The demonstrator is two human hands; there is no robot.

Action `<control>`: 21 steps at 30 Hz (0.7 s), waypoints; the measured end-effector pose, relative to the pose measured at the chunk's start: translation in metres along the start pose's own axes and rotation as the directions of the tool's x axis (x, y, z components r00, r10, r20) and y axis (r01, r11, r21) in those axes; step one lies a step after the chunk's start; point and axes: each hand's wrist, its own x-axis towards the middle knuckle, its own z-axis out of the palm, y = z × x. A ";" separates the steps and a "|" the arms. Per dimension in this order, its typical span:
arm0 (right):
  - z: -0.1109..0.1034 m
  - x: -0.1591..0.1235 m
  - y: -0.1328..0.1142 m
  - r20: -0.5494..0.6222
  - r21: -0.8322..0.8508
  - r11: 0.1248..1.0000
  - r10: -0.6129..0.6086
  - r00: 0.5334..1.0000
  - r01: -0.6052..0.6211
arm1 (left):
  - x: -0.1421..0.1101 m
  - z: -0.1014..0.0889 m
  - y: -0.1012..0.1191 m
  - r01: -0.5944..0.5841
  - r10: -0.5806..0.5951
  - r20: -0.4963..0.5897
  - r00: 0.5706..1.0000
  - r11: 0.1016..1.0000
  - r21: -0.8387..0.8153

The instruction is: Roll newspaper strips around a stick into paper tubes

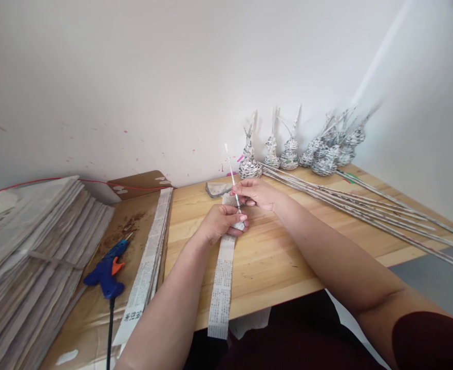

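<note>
dark sleeve (430, 339) foremost; left hand (224, 223), right hand (257, 194) pinch paper stick (230, 167) between fingertips (242, 218).

A craft workspace, shown by a glue gun (107, 272), stacked newspaper (37, 267) and woven paper figures (249, 162).

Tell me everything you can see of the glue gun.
The glue gun has a dark blue body, plastic by its look, a lighter blue front, an orange trigger and a narrow metallic tip. It lies on its side on brown cardboard, tip pointing away and to the right, between the paper stack and the newspaper strips. A black cord runs from its handle towards the person. Neither hand touches it; whether it is on, I cannot tell.
</note>
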 end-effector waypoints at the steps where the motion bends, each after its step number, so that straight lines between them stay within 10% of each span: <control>1: 0.000 -0.001 0.000 0.047 -0.009 1.000 0.007 0.999 -0.007 | 0.000 0.000 0.000 -0.002 0.002 -0.002 1.000 1.000 0.000; 21: 0.002 0.000 -0.001 -0.047 0.001 0.998 -0.067 0.997 0.068 | 0.002 -0.001 -0.004 0.003 -0.003 0.017 1.000 1.000 -0.028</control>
